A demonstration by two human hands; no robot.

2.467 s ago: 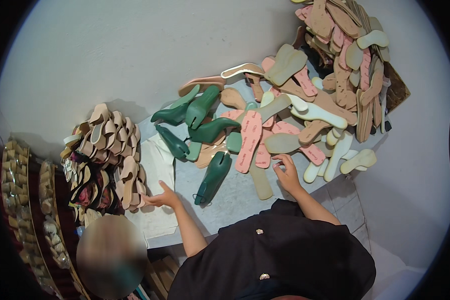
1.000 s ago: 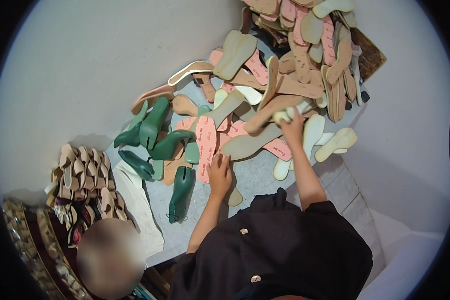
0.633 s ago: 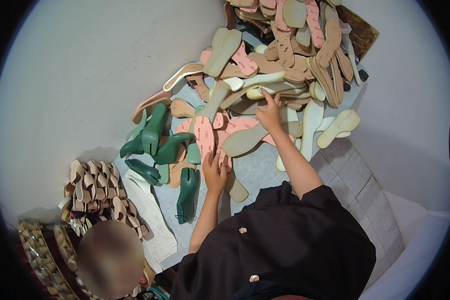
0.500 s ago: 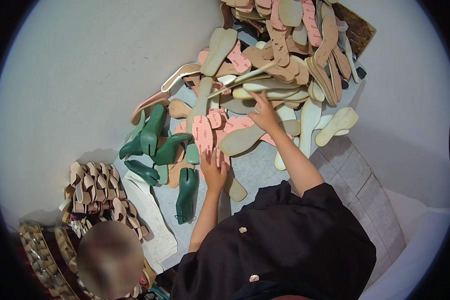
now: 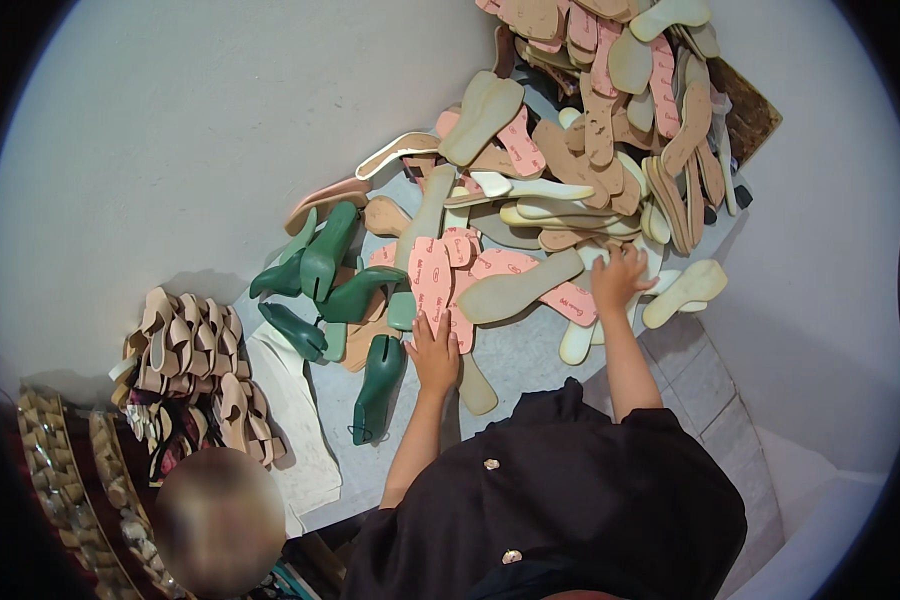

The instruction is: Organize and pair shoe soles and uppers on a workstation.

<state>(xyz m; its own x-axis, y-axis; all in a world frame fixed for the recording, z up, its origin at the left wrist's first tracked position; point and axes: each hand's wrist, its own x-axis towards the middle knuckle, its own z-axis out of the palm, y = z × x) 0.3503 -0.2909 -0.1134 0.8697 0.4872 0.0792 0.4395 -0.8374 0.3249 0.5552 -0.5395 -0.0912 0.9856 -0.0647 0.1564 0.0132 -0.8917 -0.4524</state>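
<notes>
My left hand [image 5: 434, 356] rests with its fingers stretched out at the lower end of a pink printed insole [image 5: 431, 275]. A green shoe last [image 5: 378, 390] lies just left of it, and a greyish sole [image 5: 477, 385] sticks out on its right. My right hand [image 5: 620, 280] is over the pale soles at the right of the heap, fingers apart, touching a cream sole [image 5: 592, 253]; its fingertips partly cover what lies below. Between the hands a long grey-cream sole [image 5: 520, 286] crosses another pink insole [image 5: 570, 297]. Behind it lies a stack of cream soles [image 5: 565, 212].
A tall heap of brown insoles [image 5: 598, 120], pink pieces and cream soles fills the table's far end. Several green shoe lasts [image 5: 330, 255] lie at the left. Finished-looking sandals [image 5: 195, 340] are stacked beside a white cloth [image 5: 295, 415]. A person's blurred head is at the lower left.
My right hand has moved right and nearer, from the cream stack to the soles at the right. A slanting sole above the stack now lies flat. My left hand stays by the pink insole.
</notes>
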